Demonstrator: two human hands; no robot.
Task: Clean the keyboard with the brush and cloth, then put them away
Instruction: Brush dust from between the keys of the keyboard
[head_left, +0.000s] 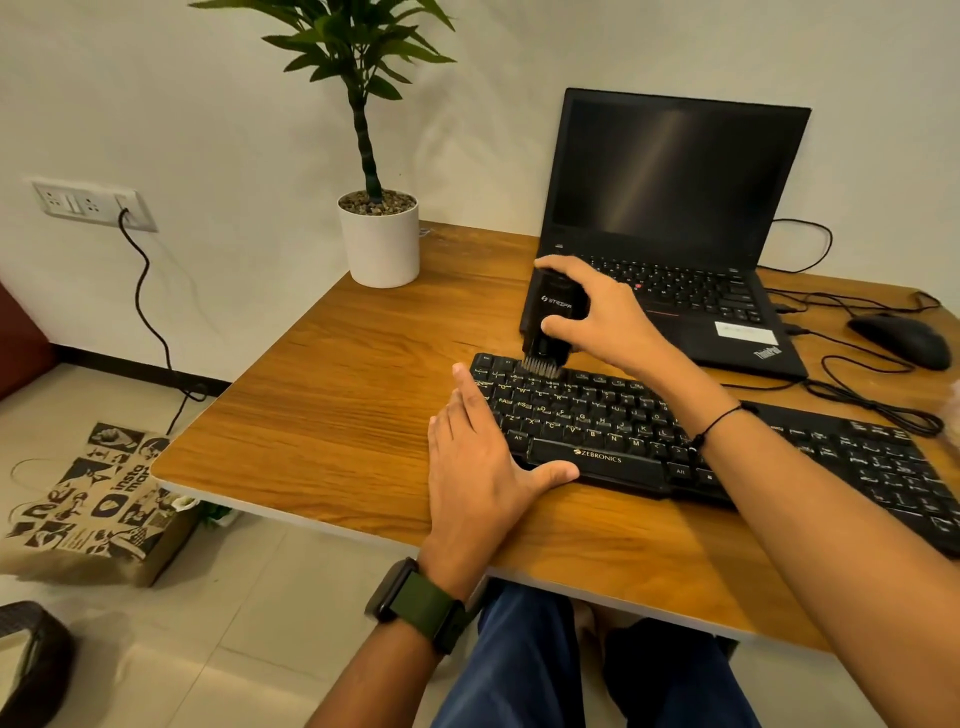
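The right hand (597, 312) curls its fingers and thumb round a black cleaning brush (550, 317), holding it upright with the bristles down on the top row of keys at the left end of a black Zebronics keyboard (597, 421). The left hand (478, 467) lies flat with straight fingers, palm on the wooden table (322, 395) and thumb against the keyboard's near-left corner; a watch with a green strap (415, 603) sits on that wrist. Behind the keyboard stands an open ThinkPad laptop (670, 208), screen dark, with a black mouse (904, 340) to its right. A white pot (379, 244) filled with pebbles holds a green plant at the table's far-left corner. A printed paper bag (98, 499) stands on the tiled floor, and a cable runs to a wall socket (91, 203).
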